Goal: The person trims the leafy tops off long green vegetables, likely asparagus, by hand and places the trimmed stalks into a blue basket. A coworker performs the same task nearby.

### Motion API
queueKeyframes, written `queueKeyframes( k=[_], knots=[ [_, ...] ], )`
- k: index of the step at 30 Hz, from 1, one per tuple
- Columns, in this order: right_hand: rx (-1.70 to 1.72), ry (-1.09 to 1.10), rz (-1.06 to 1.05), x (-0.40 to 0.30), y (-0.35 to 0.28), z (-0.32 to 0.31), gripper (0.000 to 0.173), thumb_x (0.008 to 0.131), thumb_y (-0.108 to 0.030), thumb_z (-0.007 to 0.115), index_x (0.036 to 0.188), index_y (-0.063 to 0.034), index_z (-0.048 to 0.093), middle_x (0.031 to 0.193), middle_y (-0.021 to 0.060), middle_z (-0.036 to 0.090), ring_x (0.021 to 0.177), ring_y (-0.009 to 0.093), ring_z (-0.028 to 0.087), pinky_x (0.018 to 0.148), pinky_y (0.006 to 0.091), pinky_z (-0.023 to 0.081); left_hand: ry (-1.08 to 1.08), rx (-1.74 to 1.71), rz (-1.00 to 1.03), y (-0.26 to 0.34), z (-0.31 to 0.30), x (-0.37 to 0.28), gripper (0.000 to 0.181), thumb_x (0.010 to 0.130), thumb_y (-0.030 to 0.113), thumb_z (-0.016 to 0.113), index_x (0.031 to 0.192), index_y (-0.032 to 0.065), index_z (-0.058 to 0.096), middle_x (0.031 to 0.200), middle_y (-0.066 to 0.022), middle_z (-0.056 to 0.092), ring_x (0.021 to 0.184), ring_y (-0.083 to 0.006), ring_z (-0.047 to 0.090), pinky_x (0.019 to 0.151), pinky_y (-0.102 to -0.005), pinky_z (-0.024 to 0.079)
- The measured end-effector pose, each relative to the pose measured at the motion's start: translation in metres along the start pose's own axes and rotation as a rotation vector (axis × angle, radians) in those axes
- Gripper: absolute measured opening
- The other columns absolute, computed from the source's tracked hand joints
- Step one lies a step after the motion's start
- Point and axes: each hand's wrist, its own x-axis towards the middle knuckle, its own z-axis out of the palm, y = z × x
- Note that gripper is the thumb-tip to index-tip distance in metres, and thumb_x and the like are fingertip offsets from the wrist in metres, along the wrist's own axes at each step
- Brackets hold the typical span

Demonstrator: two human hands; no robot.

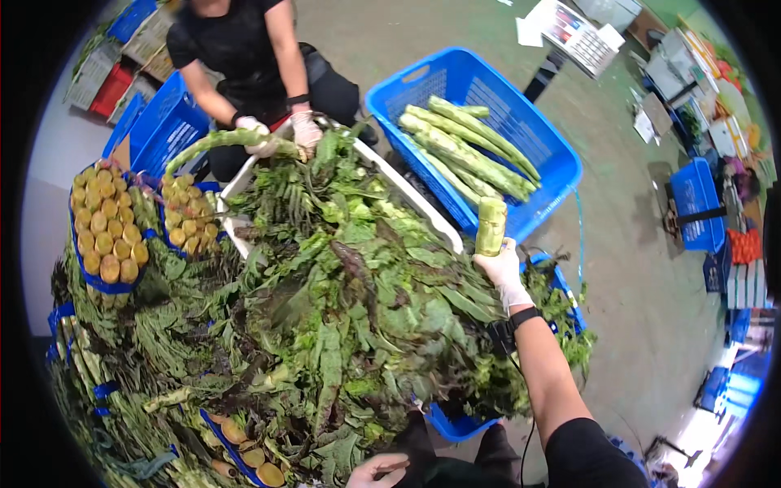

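My right hand (pixel 505 274), in a white glove, grips a pale green celtuce stem (pixel 491 226) at its lower end. The stem points away from me, before the near rim of a blue plastic crate (pixel 552 152). Several peeled celtuce stems (pixel 470 155) lie inside that crate. At the bottom edge my left hand (pixel 379 471) is partly cut off and without a glove; nothing shows in it, and whether its fingers are closed is unclear. A large heap of celtuce leaves (pixel 360 293) spreads before me, over part of a white box (pixel 415 192).
Across the heap a person in black (pixel 244 55) with gloved hands holds a leafy celtuce stalk (pixel 213 143). Bundled celtuce with cut ends (pixel 110 232) stands at left. Another blue crate (pixel 460 427) sits by my legs. A scale (pixel 573 36) stands behind the large crate.
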Motion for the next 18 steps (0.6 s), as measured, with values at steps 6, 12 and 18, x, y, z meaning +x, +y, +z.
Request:
queueKeyframes(
  k=[6, 12, 18],
  knots=[
    [0.457, 0.002, 0.119, -0.099, 0.036, -0.114, 0.038, 0.064, -0.007, 0.073, 0.099, -0.0019, 0.06, 0.093, 0.0051, 0.066, 0.083, 0.015, 0.062, 0.076, 0.0295, 0.048, -0.1, -0.003, 0.02, -0.015, 0.03, 0.033, 0.025, 0.085, 0.002, 0.06, 0.11, 0.0002, 0.058, 0.102, -0.008, 0.065, 0.095, -0.0128, 0.062, 0.088, -0.0262, 0.046],
    [0.652, 0.24, 0.081, -0.201, 0.054, -0.224, 0.044, 0.069, -0.003, 0.065, 0.111, -0.0007, 0.05, 0.101, 0.0104, 0.063, 0.093, 0.021, 0.059, 0.088, 0.0349, 0.045, -0.131, 0.48, 0.139, -0.029, 0.078, 0.08, 0.031, 0.08, 0.011, 0.065, 0.109, 0.0026, 0.06, 0.099, -0.0079, 0.066, 0.09, -0.0132, 0.063, 0.085, -0.0265, 0.048],
    [0.874, 0.314, -0.069, -0.253, 0.025, -0.349, 0.054, 0.068, -0.016, 0.067, 0.115, -0.0034, 0.044, 0.101, 0.0117, 0.056, 0.099, 0.027, 0.055, 0.092, 0.0461, 0.044, -0.007, 0.894, 0.428, -0.06, 0.122, 0.134, 0.054, 0.072, 0.005, 0.06, 0.125, 0.0058, 0.048, 0.119, -0.0172, 0.056, 0.11, -0.0307, 0.053, 0.096, -0.0366, 0.041]
  ],
)
